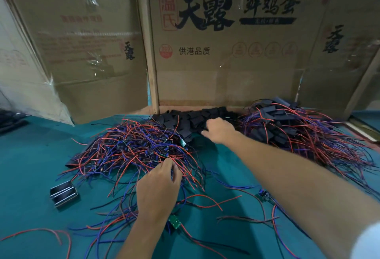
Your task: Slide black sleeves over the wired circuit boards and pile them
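While my two hands dig in, the heap of black sleeves (197,118) sits at the back by the cardboard boxes (226,53).
My right hand (219,130) lies on that heap; I cannot tell if its fingers hold one. Left of the heap, my left hand (159,186) curls its fingers in the tangle of wired boards (133,147). Right of the heap lies the sleeved pile (298,127).

Teal cloth covers the table (30,166). The tangled wires (131,147) run red, blue and black. The heap of sleeves (197,121) is matte black. 1 loose circuit board (174,222) is green. Brown cardboard boxes (226,57) carry black and faded red print.
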